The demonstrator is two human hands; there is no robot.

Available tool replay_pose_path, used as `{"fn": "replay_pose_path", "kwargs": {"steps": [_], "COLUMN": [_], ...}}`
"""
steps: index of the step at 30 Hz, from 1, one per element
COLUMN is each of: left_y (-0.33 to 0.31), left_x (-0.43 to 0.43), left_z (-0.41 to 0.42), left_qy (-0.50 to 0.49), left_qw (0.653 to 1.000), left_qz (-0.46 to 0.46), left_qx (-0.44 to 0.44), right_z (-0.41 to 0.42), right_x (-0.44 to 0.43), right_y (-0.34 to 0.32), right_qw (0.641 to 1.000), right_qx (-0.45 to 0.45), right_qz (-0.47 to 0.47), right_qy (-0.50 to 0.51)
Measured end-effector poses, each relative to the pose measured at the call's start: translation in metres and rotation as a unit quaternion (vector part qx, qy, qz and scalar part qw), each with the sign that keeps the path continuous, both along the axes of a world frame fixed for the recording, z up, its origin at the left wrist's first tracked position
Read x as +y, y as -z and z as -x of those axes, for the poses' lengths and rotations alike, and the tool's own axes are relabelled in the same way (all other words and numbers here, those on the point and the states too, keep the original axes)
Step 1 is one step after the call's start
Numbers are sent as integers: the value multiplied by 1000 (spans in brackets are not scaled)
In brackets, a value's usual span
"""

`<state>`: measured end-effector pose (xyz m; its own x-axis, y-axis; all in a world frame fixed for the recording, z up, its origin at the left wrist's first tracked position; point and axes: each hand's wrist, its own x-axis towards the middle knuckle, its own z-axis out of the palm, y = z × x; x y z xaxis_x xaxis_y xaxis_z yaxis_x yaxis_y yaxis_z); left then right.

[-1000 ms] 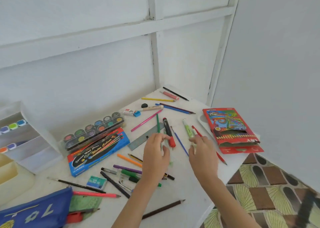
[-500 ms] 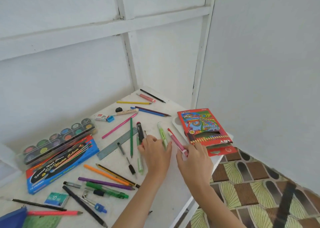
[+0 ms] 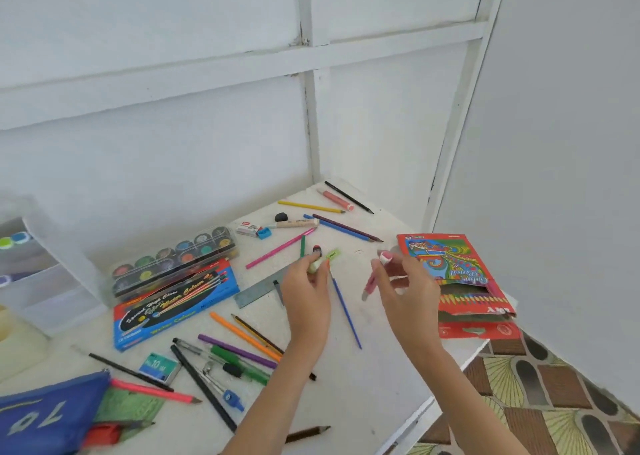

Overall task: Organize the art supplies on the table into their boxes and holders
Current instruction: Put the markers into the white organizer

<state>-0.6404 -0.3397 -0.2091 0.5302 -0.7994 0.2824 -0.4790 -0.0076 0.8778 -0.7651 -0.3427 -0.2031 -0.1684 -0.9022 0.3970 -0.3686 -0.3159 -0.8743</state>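
Observation:
My left hand [image 3: 306, 288] is lifted over the middle of the white table [image 3: 374, 378], closed around a light green highlighter [image 3: 327, 259] together with a red and black pen whose tip shows just above my fingers. My right hand [image 3: 403, 286] grips a pink marker [image 3: 375, 274], held tilted beside the red colour pencil box [image 3: 457, 281]. Several loose pencils and pens lie scattered under and around both hands, among them a blue pencil [image 3: 346, 311] and an orange pencil [image 3: 242, 333].
A watercolour pan set [image 3: 173, 257] and blue brush box [image 3: 176, 304] lie at the left. A clear drawer organiser [image 3: 41, 274] stands far left, a blue pencil pouch [image 3: 45, 416] at the front left. A metal ruler [image 3: 259, 290] lies beside my left hand. The table edge drops off at the right.
Both hands have lifted off the table: the left now carries the green highlighter and the red and black pen, the right holds the pink marker more upright.

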Motion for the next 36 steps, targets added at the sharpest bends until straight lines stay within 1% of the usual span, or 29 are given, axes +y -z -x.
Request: {"fn": "replay_pose_path", "kwargs": {"steps": [4, 7, 13, 17, 21, 24, 26, 29, 33, 36], "left_y": [-20, -33, -55, -68, -74, -76, -75, -71, -67, -62], "left_x": [13, 32, 78, 109, 140, 157, 164, 166, 161, 152], "left_z": [-47, -79, -136, -181, -223, -250, -267, -289, -311, -327], "left_qy": [-9, -26, -119, -167, -201, -222, -228, -225, -208, -183], "left_qw": [998, 994, 976, 966, 960, 956, 955, 958, 959, 954], "left_qz": [54, 86, 147, 168, 190, 192, 185, 162, 139, 116], "left_qx": [38, 59, 108, 101, 52, -10, -37, -75, -133, -208], "right_z": [-31, -62, -132, -175, -215, -243, -260, -283, -305, -319], "right_x": [2, 7, 25, 37, 49, 57, 61, 65, 63, 55], "right_y": [-12, -18, -36, -46, -54, -59, -63, -65, -61, -54], "right_qw": [997, 992, 976, 958, 933, 921, 915, 910, 910, 910], "right_qx": [-54, -56, -76, -89, -109, -99, -89, -48, -20, 2], "right_qz": [-25, -39, -38, -16, -17, -9, -6, 23, 80, 94], "right_qy": [-52, -103, -198, -271, -343, -377, -394, -410, -406, -403]}}
